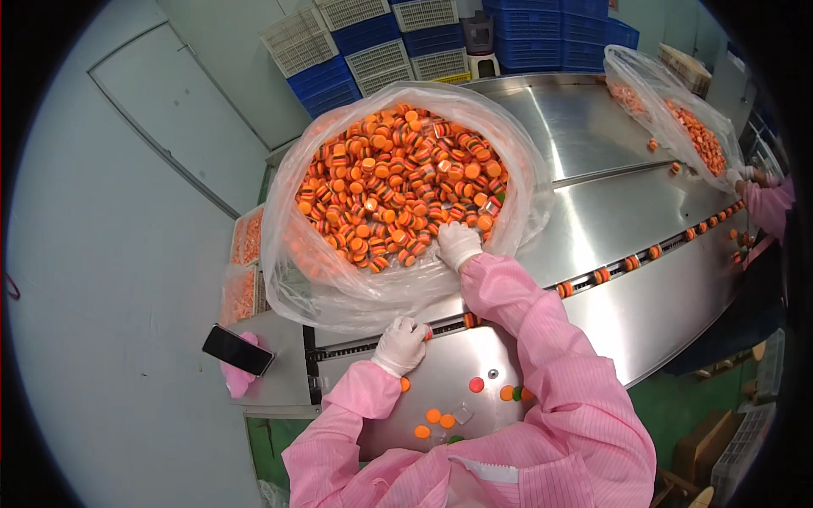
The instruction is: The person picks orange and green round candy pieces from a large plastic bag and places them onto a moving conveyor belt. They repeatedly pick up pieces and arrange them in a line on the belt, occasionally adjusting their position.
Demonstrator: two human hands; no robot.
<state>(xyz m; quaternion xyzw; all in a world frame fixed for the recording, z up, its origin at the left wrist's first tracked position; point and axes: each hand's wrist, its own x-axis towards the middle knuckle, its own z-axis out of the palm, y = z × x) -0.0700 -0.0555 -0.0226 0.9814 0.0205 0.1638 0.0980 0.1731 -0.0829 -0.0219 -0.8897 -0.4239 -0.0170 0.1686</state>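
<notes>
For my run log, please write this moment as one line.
left hand: at conveyor track, by striped piece | right hand: at striped pile, grip unclear | clear bag: open, around pile

I see the gloved left hand curled at eleven o'clock from the torso, the right hand farther out at twelve.

Shows glossy, smooth metal on the table, clear, crinkled plastic on the bag, matt, creased cloth on the sleeves.
</notes>
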